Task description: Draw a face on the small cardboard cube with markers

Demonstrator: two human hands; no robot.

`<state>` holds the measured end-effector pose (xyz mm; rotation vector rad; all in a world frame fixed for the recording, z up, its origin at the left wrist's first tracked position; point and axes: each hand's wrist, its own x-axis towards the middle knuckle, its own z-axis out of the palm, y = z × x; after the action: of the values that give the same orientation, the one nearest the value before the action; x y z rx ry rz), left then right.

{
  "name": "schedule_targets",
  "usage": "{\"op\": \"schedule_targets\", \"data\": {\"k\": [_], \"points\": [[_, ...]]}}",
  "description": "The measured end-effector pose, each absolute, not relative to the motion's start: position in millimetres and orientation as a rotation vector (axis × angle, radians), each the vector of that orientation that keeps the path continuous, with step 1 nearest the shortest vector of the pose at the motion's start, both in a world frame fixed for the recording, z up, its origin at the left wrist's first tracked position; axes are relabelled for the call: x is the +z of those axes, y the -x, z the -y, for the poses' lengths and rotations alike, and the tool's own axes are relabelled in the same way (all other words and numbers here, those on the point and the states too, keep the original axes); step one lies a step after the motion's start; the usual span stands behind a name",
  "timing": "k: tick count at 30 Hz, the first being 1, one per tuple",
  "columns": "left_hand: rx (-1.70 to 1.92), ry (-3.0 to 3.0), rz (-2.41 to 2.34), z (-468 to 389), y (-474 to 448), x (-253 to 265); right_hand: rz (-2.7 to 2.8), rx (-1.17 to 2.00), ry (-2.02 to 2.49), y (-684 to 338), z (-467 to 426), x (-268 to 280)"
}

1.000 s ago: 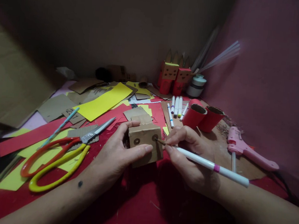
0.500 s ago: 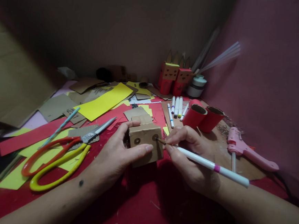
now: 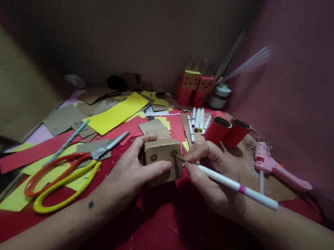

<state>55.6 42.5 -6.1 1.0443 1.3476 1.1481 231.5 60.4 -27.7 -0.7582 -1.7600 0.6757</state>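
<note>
A small cardboard box [image 3: 167,171] with two dark ring-shaped eyes drawn on its front is held slightly tilted over the red table. My left hand [image 3: 134,168] grips it from the left, thumb across the front and fingers behind the top edge. Pinched in my right hand [image 3: 209,174] is a white marker [image 3: 226,179] with a purple band. Its brown tip touches the right-hand eye on the box. To the left of my left hand lie scissors [image 3: 91,155] with red and yellow handles.
Several markers [image 3: 197,119] and red-covered cardboard tubes [image 3: 218,129] lie beyond my right hand. A pink glue gun [image 3: 279,170] rests at the right. Two finished box figures [image 3: 190,84] stand at the back beside a jar [image 3: 220,96]. Paper scraps [image 3: 116,113] cover the left.
</note>
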Motion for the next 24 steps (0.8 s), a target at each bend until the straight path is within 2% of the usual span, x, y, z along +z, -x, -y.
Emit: {"op": "schedule_targets", "data": {"k": [15,24], "points": [[1.114,-1.104,-1.366,-44.1,-53.6,-6.1,1.796,0.727,0.559,-231.8,-53.2,-33.5],[1.133,-1.113,-1.405,-43.4,-54.9,-6.7,1.739,0.665,0.773,-232.4,-54.5,-28.4]]}}
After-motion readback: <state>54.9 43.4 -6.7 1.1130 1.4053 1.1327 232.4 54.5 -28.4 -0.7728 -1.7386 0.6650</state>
